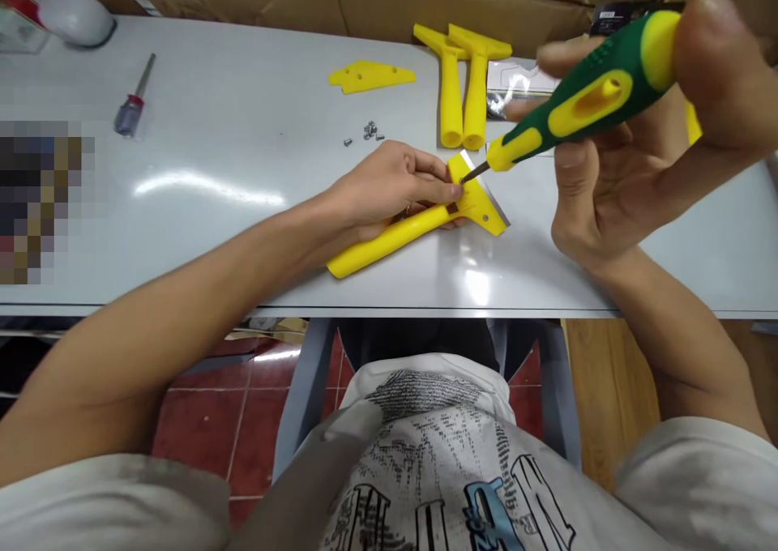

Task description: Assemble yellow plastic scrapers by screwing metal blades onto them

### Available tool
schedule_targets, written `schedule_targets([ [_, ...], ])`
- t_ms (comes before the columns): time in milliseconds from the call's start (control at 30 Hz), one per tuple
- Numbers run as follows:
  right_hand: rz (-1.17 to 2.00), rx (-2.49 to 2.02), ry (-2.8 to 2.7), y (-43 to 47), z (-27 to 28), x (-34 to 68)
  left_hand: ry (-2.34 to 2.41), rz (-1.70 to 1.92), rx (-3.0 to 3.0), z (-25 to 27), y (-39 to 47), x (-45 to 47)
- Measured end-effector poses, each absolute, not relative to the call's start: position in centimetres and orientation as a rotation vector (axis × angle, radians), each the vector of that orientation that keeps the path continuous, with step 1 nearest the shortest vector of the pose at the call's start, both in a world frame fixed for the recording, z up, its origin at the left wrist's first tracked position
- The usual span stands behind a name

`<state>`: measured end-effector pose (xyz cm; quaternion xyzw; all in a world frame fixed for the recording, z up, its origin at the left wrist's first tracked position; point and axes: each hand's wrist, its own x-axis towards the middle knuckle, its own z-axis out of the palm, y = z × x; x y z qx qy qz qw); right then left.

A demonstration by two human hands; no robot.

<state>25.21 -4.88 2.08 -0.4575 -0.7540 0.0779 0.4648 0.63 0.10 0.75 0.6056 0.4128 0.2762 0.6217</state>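
Observation:
A yellow scraper (pixel 389 243) with a metal blade along its head lies tilted near the table's front edge. My left hand (pixel 395 182) is closed around the scraper's neck and head, thumb on top by a screw. In my right hand (pixel 644 146) is a screwdriver (pixel 592 97) with a green and yellow handle; the index finger presses its butt and the other fingers lie along it. The screwdriver's tip meets the screw at the upper part of the scraper head. Another screw shows at the lower part of the head. The underside of the scraper is hidden.
Loose screws (pixel 369 130) lie beyond my left hand, below a yellow cover plate (pixel 372 76). Two yellow scraper handles (pixel 477 81) rest at the back. A small screwdriver (pixel 134 97) and a white rounded object (pixel 76 16) are at left. Cardboard (pixel 389 4) lines the rear.

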Motion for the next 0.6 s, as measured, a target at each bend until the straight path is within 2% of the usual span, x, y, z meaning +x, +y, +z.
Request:
schedule_targets([
  [167, 0.002, -0.818, -1.775, -2.8, 0.2, 25.3, 0.999, 0.643, 1.367, 0.9, 0.1, 0.8],
  [267, -0.115, -0.801, -1.728, -1.9, -0.1, 26.1, 1.064, 0.616, 1.36, 1.1, 0.0, 1.0],
  [367, -0.076, -0.9, -1.79, -1.9, 0.8, 26.4, 1.109, 0.624, 1.36, 1.2, 0.0, 1.1],
  [500, 0.124, -0.977, -1.767, -1.9, 1.6, 26.0, 1.011, 0.642, 1.312, 0.9, 0.2, 0.8],
  [600, 0.001, -0.803, -1.658, -1.3, 1.5, 25.9, 1.004, 0.659, 1.314, 0.6, 0.3, 0.7],
])
